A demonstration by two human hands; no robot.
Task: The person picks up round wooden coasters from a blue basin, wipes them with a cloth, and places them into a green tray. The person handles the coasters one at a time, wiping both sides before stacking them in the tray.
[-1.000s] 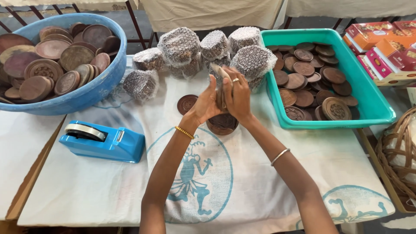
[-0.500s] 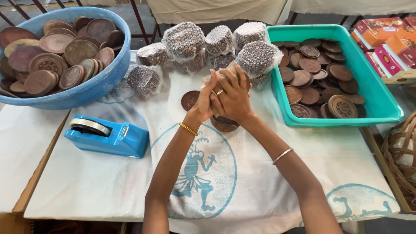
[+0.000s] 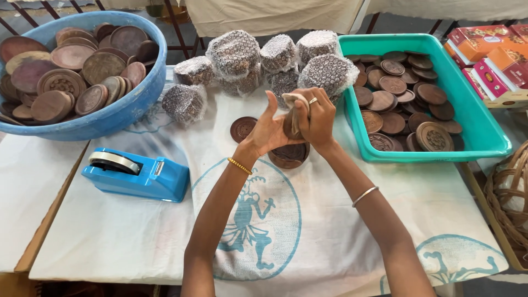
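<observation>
My left hand [image 3: 268,130] and my right hand [image 3: 318,119] are raised together above the table's middle, both gripping one round brown wooden disc [image 3: 290,125] with a pale cloth [image 3: 297,107] pressed against it. Directly below the hands a small stack of brown discs [image 3: 290,154] lies on the white printed cloth [image 3: 264,220]. Another single carved disc [image 3: 242,128] lies just left of the stack.
A blue bowl [image 3: 118,113] of wooden discs stands far left. A teal tray [image 3: 467,118] with several discs is on the right. Bubble-wrapped bundles [image 3: 236,58] crowd the back. A blue tape dispenser [image 3: 137,173] sits front left. Coloured boxes [image 3: 492,52] and a wicker basket [image 3: 509,195] lie at right.
Both hands stayed together on the disc; the cloth now shows over its top as the fingers shifted around it. The view moved slightly.
</observation>
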